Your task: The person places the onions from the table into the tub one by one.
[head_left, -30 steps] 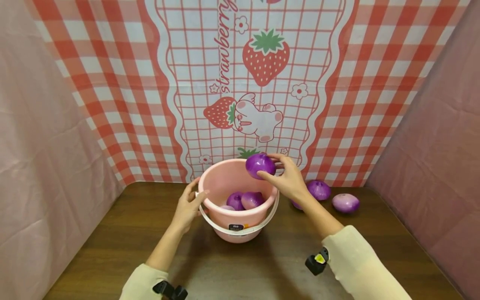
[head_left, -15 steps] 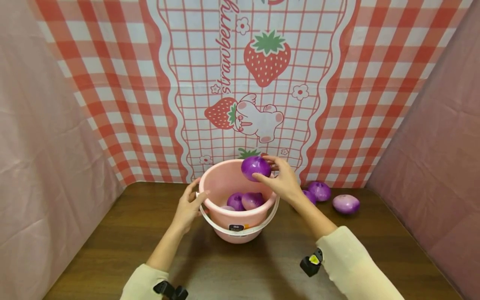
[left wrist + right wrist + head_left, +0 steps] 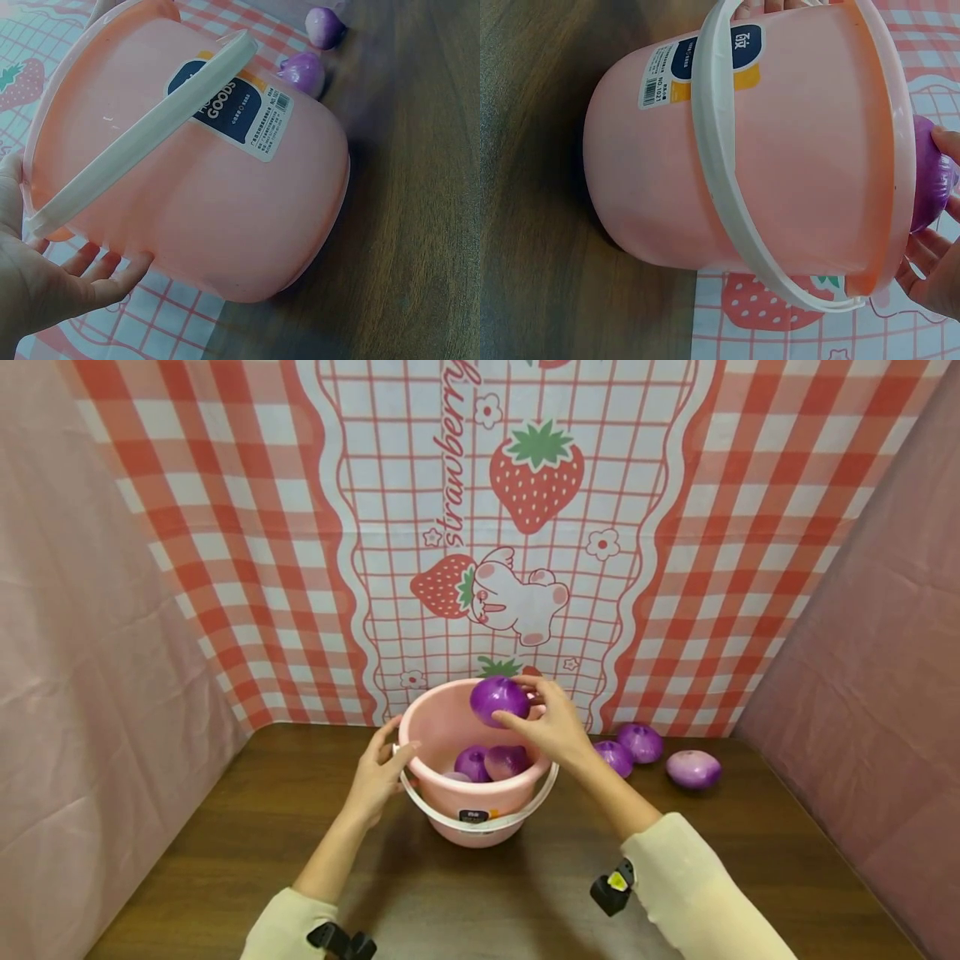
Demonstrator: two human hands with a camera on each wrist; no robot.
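Note:
A purple onion [image 3: 498,700] is pinched between the thumb and fingers of my right hand [image 3: 557,723], above the opening of a pink bucket [image 3: 442,795]. In the right wrist view, the held onion [image 3: 930,174] shows beyond the rim, partly hidden by it. My left hand [image 3: 375,774] grips the bucket's left rim, thumb over the edge and fingers against the outer wall. Inside lie a purple onion [image 3: 472,764], a second onion [image 3: 506,762] and a paler one [image 3: 456,776] mostly hidden by the rim. The white handle [image 3: 495,823] hangs down in front.
Right of the bucket on the brown wooden table [image 3: 315,843] lie three more onions: one near my right forearm [image 3: 617,758], another behind it [image 3: 640,743], and a pale-sided onion [image 3: 693,769] farther right. A checked strawberry cloth [image 3: 525,568] hangs behind, with pink cloth at both sides.
My right hand has moved left and slightly down with the onion, farther over the bucket. An onion formerly behind my forearm now shows. My left hand and the bucket have stayed put.

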